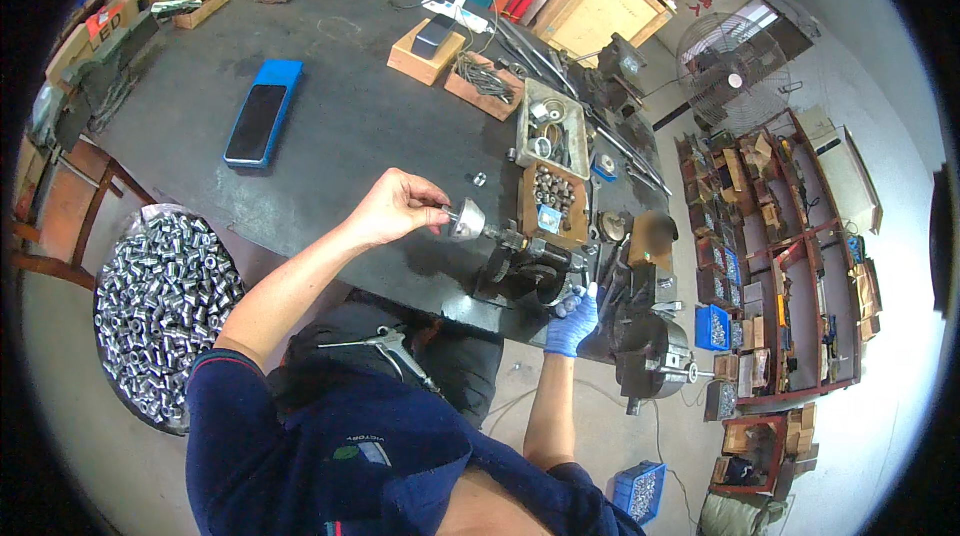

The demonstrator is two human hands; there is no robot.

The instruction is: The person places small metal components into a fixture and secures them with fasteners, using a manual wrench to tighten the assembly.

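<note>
My bare left hand (400, 206) is closed in a pinch on a thin metal piece at the mouth of a silvery cone-shaped metal part (468, 222). The cone sits on the end of a dark bench-mounted fixture (520, 266). A blue glove covers my right hand (573, 324), whose fingers are wrapped round a metal handle at the fixture's near side; the handle is mostly hidden. On the bench just beyond the cone lies a small shiny metal fitting (480, 179). An air blow gun (393, 348) rests across my lap.
A large round container (103, 364) of metal fittings stands at the left. Beyond the fixture are a box of fittings (550, 226), a grey tray (528, 101) and a vise (650, 351). A blue-cased handheld device (262, 116) lies on the dark bench (340, 86).
</note>
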